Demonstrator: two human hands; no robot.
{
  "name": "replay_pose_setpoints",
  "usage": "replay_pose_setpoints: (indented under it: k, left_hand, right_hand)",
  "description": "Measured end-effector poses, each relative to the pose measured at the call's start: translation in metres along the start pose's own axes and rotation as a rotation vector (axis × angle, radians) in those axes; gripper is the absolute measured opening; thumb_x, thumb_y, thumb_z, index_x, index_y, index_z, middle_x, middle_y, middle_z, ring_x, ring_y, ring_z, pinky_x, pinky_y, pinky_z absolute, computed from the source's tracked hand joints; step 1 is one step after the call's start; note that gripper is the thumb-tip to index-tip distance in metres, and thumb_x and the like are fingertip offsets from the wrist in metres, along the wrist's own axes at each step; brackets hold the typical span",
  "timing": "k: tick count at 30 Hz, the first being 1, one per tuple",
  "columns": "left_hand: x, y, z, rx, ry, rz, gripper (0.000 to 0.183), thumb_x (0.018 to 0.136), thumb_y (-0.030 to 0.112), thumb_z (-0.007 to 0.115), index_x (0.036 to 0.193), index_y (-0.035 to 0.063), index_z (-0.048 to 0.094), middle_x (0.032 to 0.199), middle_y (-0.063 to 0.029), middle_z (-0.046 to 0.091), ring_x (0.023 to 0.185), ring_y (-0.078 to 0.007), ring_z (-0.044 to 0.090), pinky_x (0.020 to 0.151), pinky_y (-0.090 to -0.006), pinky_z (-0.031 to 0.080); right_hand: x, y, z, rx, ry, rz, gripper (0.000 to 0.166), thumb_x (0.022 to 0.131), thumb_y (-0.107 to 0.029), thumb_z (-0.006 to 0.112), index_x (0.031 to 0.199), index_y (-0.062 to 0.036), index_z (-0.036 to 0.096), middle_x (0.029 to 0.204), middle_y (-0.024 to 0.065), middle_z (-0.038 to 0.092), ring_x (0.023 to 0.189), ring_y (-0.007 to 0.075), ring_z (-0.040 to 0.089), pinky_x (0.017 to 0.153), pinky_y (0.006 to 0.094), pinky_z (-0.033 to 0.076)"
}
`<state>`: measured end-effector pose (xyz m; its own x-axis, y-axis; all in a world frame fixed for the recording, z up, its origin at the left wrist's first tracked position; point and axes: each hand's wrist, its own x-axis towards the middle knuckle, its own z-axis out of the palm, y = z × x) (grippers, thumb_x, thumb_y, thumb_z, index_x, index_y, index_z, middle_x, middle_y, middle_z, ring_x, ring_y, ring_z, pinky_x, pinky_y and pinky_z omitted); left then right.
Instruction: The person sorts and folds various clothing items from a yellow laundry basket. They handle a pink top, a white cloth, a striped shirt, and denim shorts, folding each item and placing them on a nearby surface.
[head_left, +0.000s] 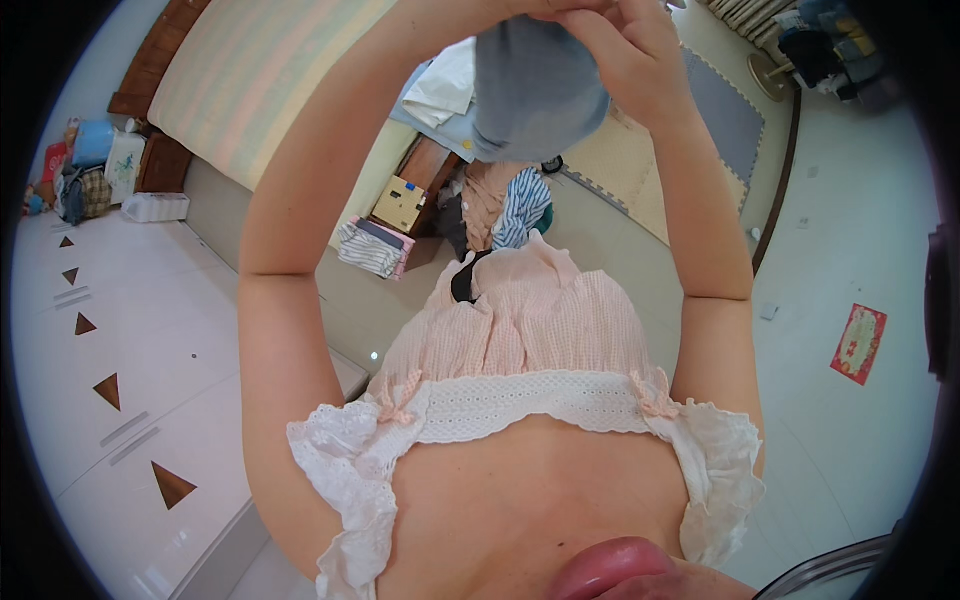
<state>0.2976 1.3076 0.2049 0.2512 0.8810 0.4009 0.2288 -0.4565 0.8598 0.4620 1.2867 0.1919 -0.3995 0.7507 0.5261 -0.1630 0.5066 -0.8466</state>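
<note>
At the top edge, my left hand (551, 6) and my right hand (637, 49) are raised close together, partly cut off by the frame. Both grip the upper part of a grey-blue cloth (536, 90), which hangs down from them. Beyond it a white garment (442, 86) lies on light blue fabric (450, 129) at the bedside. Below the cloth is a heap with a tan garment (487, 199) and a blue-and-white striped garment (521, 206). Folded striped clothes (370, 247) lie left of the heap.
A bed (247, 90) with a pale striped cover fills the upper left. Foam mats (622, 169) lie on the floor at the right. Bags and boxes, including a white plastic basket (155, 207), stand at the far left beside white cabinet doors (195, 322). A stand base (766, 75) is upper right.
</note>
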Motion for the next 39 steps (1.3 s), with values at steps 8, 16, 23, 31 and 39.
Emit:
replay_pose_setpoints:
  k: [8,16,23,31,39]
  left_hand:
    - [0.001,0.004,-0.012,-0.161,0.040,-0.141,0.028,0.076,0.010,0.071,0.098,0.0010,0.056,0.078,-0.0014,0.061,0.068,-0.0063,0.056,0.059,-0.0207,0.046]
    - [-0.035,0.041,-0.026,0.109,0.039,-0.085,0.026,0.076,0.014,0.073,0.089,0.0026,0.054,0.073,0.0006,0.057,0.063,-0.0043,0.053,0.052,-0.0185,0.043]
    - [-0.045,0.053,-0.015,-0.140,0.107,0.197,0.033,0.082,0.023,0.067,0.100,-0.0024,0.058,0.085,-0.0037,0.062,0.074,-0.0078,0.057,0.064,-0.0192,0.046]
    - [-0.046,-0.015,-0.038,0.141,0.102,-0.382,0.041,0.082,0.033,0.064,0.099,-0.0046,0.061,0.092,-0.0112,0.064,0.084,-0.0158,0.059,0.075,-0.0272,0.046]
    - [-0.074,-0.044,-0.039,0.629,-0.183,-0.523,0.041,0.086,0.033,0.059,0.109,-0.0011,0.056,0.093,-0.0114,0.064,0.084,-0.0189,0.059,0.077,-0.0315,0.046]
  right_hand:
    - [-0.002,0.034,-0.030,0.125,0.315,0.050,0.050,0.081,-0.001,0.061,0.127,-0.0030,0.042,0.123,0.0106,0.048,0.101,0.0196,0.054,0.088,0.0296,0.043]
    - [-0.033,0.086,-0.072,0.342,-0.115,0.347,0.029,0.082,-0.012,0.063,0.109,-0.0047,0.061,0.108,0.0031,0.060,0.100,0.0117,0.055,0.081,0.0266,0.045]
    - [-0.073,0.063,-0.021,1.018,0.117,0.365,0.030,0.083,-0.014,0.061,0.112,-0.0055,0.060,0.111,0.0056,0.060,0.103,0.0148,0.055,0.084,0.0288,0.045]
    - [-0.132,0.100,0.067,0.720,-0.095,0.769,0.028,0.084,-0.015,0.058,0.110,-0.0058,0.060,0.108,0.0052,0.061,0.100,0.0145,0.056,0.083,0.0288,0.045]
    - [-0.172,0.088,0.073,0.822,-0.499,0.975,0.026,0.085,-0.016,0.056,0.109,-0.0062,0.060,0.106,0.0048,0.061,0.097,0.0142,0.057,0.082,0.0289,0.045]
